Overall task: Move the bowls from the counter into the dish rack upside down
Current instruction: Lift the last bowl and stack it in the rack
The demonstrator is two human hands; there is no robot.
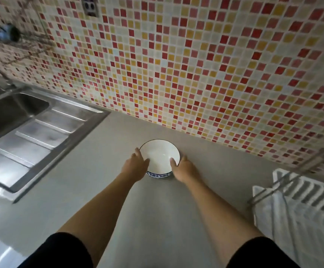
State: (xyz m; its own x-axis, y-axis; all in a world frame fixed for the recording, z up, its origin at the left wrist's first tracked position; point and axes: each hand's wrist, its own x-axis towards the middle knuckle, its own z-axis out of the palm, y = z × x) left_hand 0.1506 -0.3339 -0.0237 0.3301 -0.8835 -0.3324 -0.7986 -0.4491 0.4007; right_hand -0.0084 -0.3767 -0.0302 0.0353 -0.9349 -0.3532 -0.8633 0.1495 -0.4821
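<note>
Hands [160,167] clasp round, glossy white bowl [159,156] on matte counter [91,182].

Two bare forearms run up from the near edge of the view, each ending in an uncovered hand, the left hand [136,165] and the right hand [182,168]. Both hands are without rings, watches or gloves. Each upper arm wears a short black sleeve [60,250] of plain, unmarked cloth that ends above the elbow.

Steel sink [12,111] left, beneath red-and-yellow mosaic wall [195,64]
</note>
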